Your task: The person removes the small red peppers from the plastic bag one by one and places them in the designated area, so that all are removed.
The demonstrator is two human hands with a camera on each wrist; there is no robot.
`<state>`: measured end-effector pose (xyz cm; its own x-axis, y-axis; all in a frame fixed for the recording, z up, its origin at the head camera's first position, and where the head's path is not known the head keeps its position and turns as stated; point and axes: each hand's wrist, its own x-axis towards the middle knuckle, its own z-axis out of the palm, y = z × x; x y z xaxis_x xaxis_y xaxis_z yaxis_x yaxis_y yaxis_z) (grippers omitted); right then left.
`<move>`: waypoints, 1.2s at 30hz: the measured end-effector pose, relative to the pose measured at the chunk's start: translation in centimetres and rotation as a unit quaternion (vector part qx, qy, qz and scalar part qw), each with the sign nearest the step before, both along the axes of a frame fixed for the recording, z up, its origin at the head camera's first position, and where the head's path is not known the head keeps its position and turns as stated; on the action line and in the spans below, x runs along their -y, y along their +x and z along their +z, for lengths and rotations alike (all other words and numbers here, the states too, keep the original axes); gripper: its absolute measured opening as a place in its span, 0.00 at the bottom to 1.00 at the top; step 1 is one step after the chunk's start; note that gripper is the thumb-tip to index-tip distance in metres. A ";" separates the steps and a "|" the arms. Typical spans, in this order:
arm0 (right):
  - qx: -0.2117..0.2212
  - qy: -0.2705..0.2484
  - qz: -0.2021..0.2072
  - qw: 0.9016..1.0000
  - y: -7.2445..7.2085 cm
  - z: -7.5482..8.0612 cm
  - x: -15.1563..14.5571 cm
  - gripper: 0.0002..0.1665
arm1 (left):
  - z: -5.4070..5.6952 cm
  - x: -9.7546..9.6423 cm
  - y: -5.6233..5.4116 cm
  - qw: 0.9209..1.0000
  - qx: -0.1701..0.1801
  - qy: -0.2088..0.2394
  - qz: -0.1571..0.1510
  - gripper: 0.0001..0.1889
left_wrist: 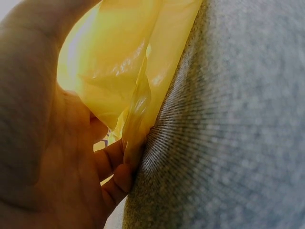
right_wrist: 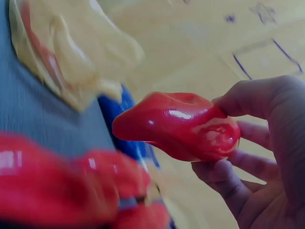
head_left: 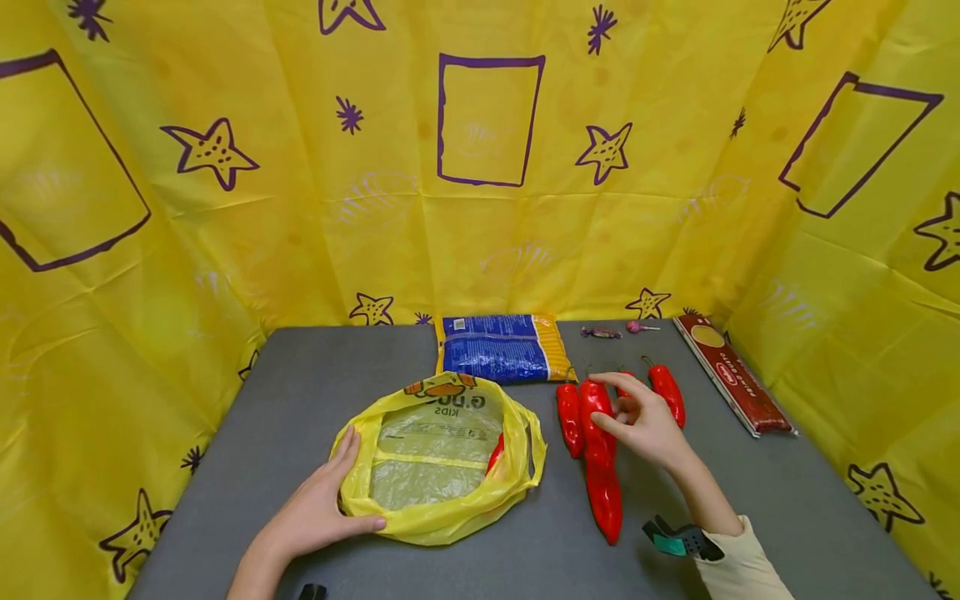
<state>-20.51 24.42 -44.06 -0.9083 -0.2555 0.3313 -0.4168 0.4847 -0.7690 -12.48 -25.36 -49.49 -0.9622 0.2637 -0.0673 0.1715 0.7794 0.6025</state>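
Note:
A yellow plastic bag point(head_left: 438, 529) stands on the table with its mouth spread open, and part of a red pepper point(head_left: 496, 454) shows inside at its right. My left hand point(head_left: 318, 508) holds the bag's left side; in the left wrist view its fingers curl against the yellow plastic. With thumb and fingers my right hand point(head_left: 648, 423) pinches a red pepper point(right_wrist: 176, 126), which is lifted off the table in the right wrist view. Below and around it lie several more red peppers, among them a left one point(head_left: 569, 419), a long front one point(head_left: 604, 498) and a right one point(head_left: 667, 392).
Behind the bag lies a blue and yellow packet point(head_left: 491, 348). A wrapped candy point(head_left: 602, 333) and a lollipop point(head_left: 636, 327) are at the back edge. A long dark red packet point(head_left: 731, 371) lies at the right. Yellow patterned cloth point(head_left: 480, 250) encloses the grey table point(head_left: 247, 467).

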 end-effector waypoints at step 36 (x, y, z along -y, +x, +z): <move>0.175 0.059 -0.021 0.983 2.3 -4.9 -7.3 0.33 | -0.6 0.0 0.0 1.000 -0.003 -0.001 0.009 0.71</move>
